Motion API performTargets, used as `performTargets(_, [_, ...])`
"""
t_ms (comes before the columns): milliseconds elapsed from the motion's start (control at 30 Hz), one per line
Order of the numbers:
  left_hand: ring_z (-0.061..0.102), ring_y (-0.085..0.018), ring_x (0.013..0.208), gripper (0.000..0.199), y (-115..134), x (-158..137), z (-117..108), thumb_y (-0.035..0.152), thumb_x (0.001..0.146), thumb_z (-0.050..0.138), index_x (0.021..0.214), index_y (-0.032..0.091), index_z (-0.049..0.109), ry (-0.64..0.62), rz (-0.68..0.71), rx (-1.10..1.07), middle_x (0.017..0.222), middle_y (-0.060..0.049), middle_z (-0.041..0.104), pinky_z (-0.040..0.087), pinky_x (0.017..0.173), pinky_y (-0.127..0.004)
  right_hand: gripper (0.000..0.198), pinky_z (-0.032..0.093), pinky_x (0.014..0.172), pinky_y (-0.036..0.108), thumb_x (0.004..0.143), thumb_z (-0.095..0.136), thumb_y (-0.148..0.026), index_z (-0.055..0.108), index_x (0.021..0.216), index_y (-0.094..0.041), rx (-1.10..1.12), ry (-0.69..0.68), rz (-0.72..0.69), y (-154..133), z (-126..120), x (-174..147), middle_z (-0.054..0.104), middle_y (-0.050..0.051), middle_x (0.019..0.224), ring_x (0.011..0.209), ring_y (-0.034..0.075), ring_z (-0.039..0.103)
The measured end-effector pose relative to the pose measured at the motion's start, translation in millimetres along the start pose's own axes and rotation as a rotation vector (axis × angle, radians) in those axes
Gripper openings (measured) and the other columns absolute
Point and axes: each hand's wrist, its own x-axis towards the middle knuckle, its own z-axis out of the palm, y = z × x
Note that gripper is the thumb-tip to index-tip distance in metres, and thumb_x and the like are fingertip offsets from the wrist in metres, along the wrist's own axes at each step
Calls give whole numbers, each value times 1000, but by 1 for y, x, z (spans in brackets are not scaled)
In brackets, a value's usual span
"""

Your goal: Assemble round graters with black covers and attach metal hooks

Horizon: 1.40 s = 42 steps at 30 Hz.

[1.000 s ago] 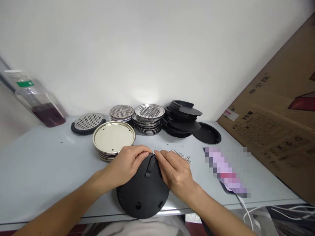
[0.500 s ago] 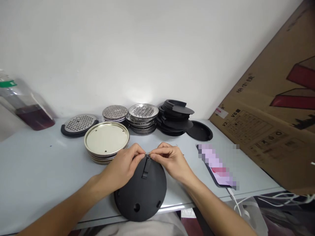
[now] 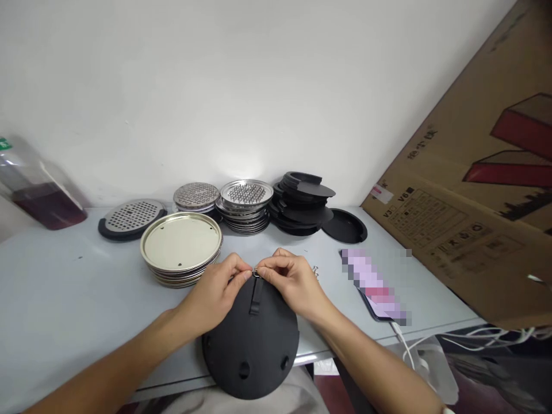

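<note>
A black round plastic disc leans tilted at the table's front edge, its lower part over my lap. It has several holes and a narrow raised black tab near its upper rim. Just above that tab is a small metal ring, partly covered by my fingertips. My left hand pinches the ring from the left, thumb against forefinger. From the other side my right hand pinches it too, the two hands' fingertips almost meeting. Small metal pieces lie on the table just past my right hand.
Pale gold metal discs are stacked left of my hands. Behind stand stacked metal grater discs and black plastic discs. A perforated disc, bottle, phone with white cable and large carton surround them.
The camera view has shifted slightly, uncovering the small metal pieces by my right hand. The black disc sits a little lower and tilts slightly differently. Both hands keep their pinch at the ring.
</note>
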Motion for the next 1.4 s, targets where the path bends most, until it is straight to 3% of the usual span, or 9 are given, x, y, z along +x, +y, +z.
performTargets(100, [64, -17, 71, 17, -4, -1, 3, 32, 98, 47, 90, 20, 55, 2, -2, 17, 76, 1, 66, 45, 65, -28, 14, 44, 72, 30, 85, 67, -23, 80, 84, -20, 48, -47, 69, 4, 2, 3, 67, 4, 76, 76, 18, 59])
performTargets(233, [65, -17, 73, 17, -5, 3, 3, 34, 98, 48, 91, 20, 56, -8, -20, -54, 78, 1, 67, 46, 66, -28, 14, 44, 70, 30, 84, 68, -24, 81, 86, -22, -6, -4, -5, 5, -3, 7, 64, 2, 71, 72, 17, 57])
performTargets(433, [65, -17, 73, 19, 7, 7, -4, 37, 97, 51, 92, 20, 59, 28, -31, -108, 78, 1, 69, 46, 67, -27, 22, 50, 71, 29, 80, 75, -29, 78, 100, -21, 178, -221, -26, 5, -34, 9, 71, 5, 94, 85, 18, 64])
performTargets(567, [63, -16, 70, 21, 11, 4, -9, 37, 97, 51, 94, 20, 63, 25, -74, -108, 74, 2, 68, 44, 64, -25, 12, 50, 66, 28, 82, 75, -27, 80, 91, -22, 85, -188, -100, 4, -43, 6, 71, 5, 86, 77, 17, 65])
performTargets(733, [62, -15, 74, 23, 15, 3, -14, 38, 95, 53, 91, 18, 65, -122, -143, -280, 81, 0, 67, 46, 66, -24, 8, 46, 57, 27, 77, 80, -27, 81, 85, -24, 86, -214, -185, 1, -44, 2, 67, 3, 71, 63, 14, 60])
performTargets(967, [61, -15, 75, 20, 19, 1, -8, 32, 96, 50, 88, 18, 62, -119, -79, -241, 79, 1, 65, 44, 67, -24, 6, 48, 64, 30, 80, 77, -24, 81, 84, -25, 98, -118, -214, 5, -27, 3, 71, 4, 76, 71, 17, 64])
performTargets(1133, [64, -16, 79, 20, 6, 7, -6, 31, 100, 45, 95, 21, 61, 15, -26, 8, 84, 1, 68, 44, 74, -26, 25, 46, 63, 27, 75, 82, -25, 77, 100, -28, 390, 115, -72, 7, -41, 14, 68, -1, 79, 69, 13, 60])
performTargets(1233, [64, -17, 78, 20, -5, 11, 1, 26, 100, 43, 96, 21, 61, -50, 7, 163, 86, 0, 69, 44, 73, -28, 35, 45, 58, 24, 74, 82, -27, 74, 108, -26, 645, -3, 78, 3, -42, 16, 67, -1, 76, 67, 12, 61])
performTargets(1400, [63, -21, 81, 22, -15, 11, 6, 21, 99, 43, 93, 18, 64, -26, 56, 371, 87, -6, 68, 46, 77, -33, 19, 50, 61, 23, 78, 80, -32, 75, 87, -16, 757, -191, 237, 1, -28, 12, 73, 5, 72, 65, 13, 65])
